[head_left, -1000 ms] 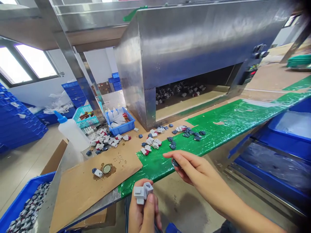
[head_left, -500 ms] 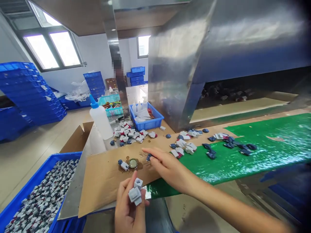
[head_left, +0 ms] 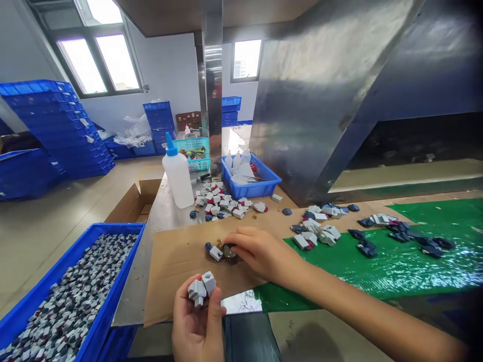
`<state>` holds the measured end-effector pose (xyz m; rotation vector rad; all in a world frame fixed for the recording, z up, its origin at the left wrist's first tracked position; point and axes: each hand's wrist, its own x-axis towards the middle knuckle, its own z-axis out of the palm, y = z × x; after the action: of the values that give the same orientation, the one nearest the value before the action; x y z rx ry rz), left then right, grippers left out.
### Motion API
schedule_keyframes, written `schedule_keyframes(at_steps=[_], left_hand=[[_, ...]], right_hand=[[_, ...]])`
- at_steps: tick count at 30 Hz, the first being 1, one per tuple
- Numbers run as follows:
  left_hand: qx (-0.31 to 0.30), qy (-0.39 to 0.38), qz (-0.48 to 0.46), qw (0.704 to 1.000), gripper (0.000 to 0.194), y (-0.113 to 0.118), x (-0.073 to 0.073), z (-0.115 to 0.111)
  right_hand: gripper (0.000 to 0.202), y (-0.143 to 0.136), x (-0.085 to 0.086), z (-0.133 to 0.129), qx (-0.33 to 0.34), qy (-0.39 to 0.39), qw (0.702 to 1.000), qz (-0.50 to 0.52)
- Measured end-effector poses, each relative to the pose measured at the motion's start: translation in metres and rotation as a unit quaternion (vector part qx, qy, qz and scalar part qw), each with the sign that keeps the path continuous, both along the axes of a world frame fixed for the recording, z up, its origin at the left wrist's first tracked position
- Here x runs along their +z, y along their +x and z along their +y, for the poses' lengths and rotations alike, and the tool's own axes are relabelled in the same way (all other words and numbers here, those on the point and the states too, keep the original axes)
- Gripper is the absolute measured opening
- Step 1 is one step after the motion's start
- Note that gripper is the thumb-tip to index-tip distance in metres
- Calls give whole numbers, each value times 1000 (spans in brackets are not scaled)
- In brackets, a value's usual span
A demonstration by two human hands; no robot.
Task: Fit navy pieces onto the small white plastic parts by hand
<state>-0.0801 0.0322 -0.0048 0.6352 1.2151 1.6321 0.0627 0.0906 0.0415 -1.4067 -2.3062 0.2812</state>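
In my left hand (head_left: 199, 322) are small light grey blocky plastic parts (head_left: 198, 291), pinched between thumb and fingers above the table's front edge. My right hand (head_left: 264, 254) reaches in from the right, its fingertips closed at a metal bottle cap (head_left: 229, 252) lying on brown cardboard (head_left: 177, 281). A small dark blue plastic piece shows in part at those fingertips; the fingers hide most of it. Left of the cap lie a whitish block (head_left: 216, 253) and a small dark blue piece (head_left: 208, 246). A wet-looking stain surrounds the cap.
A white squeeze bottle (head_left: 179, 176) stands behind a heap of grey, red and blue parts (head_left: 222, 198). Beside it is a blue tray (head_left: 260, 188) with small bottles. More parts lie on the green sheet (head_left: 339, 266). A blue bin (head_left: 94, 301) full of parts is at left.
My right hand has moved left to the bottle cap with the dark blue piece. My left hand has turned the grey parts. The view has swung left.
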Motion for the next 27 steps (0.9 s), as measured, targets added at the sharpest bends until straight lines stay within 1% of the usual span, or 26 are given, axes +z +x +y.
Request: schedule_keyframes(at_steps=[3,5,8,11,13,15,19,21,27], left_hand=[[-6,15,20,1000,40,5,-1,-3],[-24,37,33,998,33,8,-4,-5],[-72,72,61,993,26,16,-7,-11],[-120,108,82,983,19,28,-6,-19],[-146,130,78,978,17,37,-4,-26],[-167,154,76,971,15,46,-1,-34],[-192,188,94,959,14,59,5,-47],[-204,197,92,955,16,62,7,-52],[-236,216,100,942,16,67,14,-62]], right_hand=[[23,4,7,-6,-28,29,997,70],[24,6,15,-15,-63,16,989,132],[22,10,28,-38,-124,-26,967,223],[16,15,38,-68,-148,-32,948,280],[11,19,41,-87,-146,-21,946,289],[9,24,43,-103,-146,10,948,282],[15,32,45,-126,-139,115,953,242],[17,36,45,-134,-126,150,954,227],[15,46,43,-149,-105,165,957,213]])
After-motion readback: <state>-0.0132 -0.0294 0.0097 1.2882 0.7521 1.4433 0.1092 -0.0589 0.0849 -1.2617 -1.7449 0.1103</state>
